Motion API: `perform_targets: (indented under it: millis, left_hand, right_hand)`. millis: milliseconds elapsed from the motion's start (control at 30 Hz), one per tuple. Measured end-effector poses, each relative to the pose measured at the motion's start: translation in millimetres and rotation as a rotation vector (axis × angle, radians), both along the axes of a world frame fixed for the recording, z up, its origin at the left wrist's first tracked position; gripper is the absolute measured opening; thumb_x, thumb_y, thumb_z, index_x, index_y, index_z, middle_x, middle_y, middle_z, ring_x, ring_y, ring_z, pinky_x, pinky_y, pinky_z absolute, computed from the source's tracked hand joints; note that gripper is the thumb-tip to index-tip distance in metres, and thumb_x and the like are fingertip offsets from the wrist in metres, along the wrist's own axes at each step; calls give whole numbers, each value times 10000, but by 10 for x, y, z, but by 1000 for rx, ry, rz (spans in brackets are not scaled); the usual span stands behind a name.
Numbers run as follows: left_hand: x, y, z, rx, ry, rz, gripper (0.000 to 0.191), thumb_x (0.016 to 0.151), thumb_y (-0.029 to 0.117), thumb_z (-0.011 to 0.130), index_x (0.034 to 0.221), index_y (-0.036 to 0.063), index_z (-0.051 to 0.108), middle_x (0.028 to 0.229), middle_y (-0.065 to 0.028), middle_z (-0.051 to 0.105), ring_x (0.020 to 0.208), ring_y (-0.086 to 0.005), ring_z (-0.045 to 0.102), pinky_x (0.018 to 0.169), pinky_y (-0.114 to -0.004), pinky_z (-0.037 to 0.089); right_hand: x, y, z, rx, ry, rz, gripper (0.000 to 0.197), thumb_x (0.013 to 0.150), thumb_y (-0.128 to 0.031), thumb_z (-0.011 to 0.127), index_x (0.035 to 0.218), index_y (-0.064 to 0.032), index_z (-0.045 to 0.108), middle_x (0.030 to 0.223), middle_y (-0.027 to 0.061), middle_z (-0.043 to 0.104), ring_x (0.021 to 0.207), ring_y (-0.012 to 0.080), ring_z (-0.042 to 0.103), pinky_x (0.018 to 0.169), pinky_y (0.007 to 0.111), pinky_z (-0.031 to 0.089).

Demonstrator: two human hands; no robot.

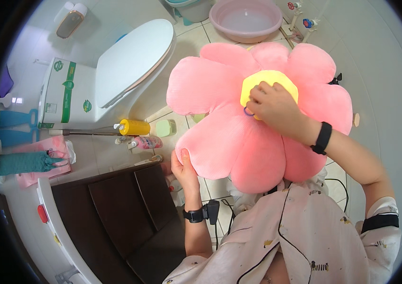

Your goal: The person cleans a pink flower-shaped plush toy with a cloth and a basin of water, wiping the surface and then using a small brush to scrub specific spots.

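A large pink plush flower cushion (pixel 211 142) with a yellow centre (pixel 286 82) is held up before me, petals spread. My left hand (pixel 185 168) grips the edge of its lower left petal, thumb on top. Against the yellow centre my right hand (pixel 272 103) rests with curled fingers. A small dark blue ring-shaped thing (pixel 248 111) shows by its fingertips; I cannot tell whether the hand holds it. The palm and what is under it are hidden.
A pink basin (pixel 215 25) of liquid stands on the tiles beyond the cushion, near two pipe valves (pixel 307 23). At left are a white toilet (pixel 137 60), a yellow pump bottle (pixel 137 127), a pink bottle (pixel 149 142) and a dark cabinet (pixel 115 209) under a white basin (pixel 50 213).
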State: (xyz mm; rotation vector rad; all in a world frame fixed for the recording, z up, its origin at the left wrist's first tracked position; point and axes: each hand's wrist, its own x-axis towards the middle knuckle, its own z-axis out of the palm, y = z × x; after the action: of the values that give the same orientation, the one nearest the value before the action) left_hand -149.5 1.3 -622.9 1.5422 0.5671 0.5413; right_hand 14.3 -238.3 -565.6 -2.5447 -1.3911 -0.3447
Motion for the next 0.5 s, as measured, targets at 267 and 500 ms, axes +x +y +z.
perform_targets:
  millis: [267,500]
  left_hand:
    - [-157,314,-158,15,473,-240,206,933,122,543,1087,-12,572,977,-64,611,862,-135,560,780,-284,457]
    - [616,73,616,523,259,-151,645,834,150,619,1372,-45,321,1342,-225,433,1239,-291,439,1045,-378,325]
  right_hand:
    - [691,-1228,418,171,60,-645,149,752,-92,583,884,-25,603,881,118,592,803,316,577,669,397,480]
    - [500,-849,452,693,263,-420,255,759,-46,538,1008,-11,579,934,88,590,848,194,575,758,304,469]
